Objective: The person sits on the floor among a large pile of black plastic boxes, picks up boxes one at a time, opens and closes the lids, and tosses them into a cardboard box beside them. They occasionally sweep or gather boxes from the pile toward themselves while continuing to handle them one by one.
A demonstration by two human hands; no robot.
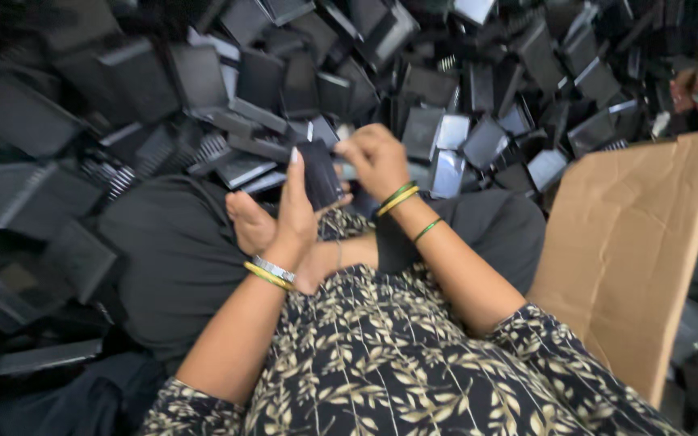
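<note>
workshop floor | heaped black plastic parts (478, 89) — cardboard sheet (632, 242) alongside

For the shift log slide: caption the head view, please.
Both hands, left and right, hold a small black case above a heap of black cases, beside cardboard.

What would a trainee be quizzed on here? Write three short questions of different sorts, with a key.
1. True or false: the left hand holds a small flat black plastic piece upright.
2. Multiple choice: the creased brown cardboard sheet lies (A) on the person's left, (B) on the person's right, (C) under the feet.
3. Fill in: the right hand has its fingers at the ____ edge of that piece.

Key: 1 true. 2 B. 3 top.

The heap of black plastic pieces fills the floor ahead; the bare foot rests below the hands.
</note>
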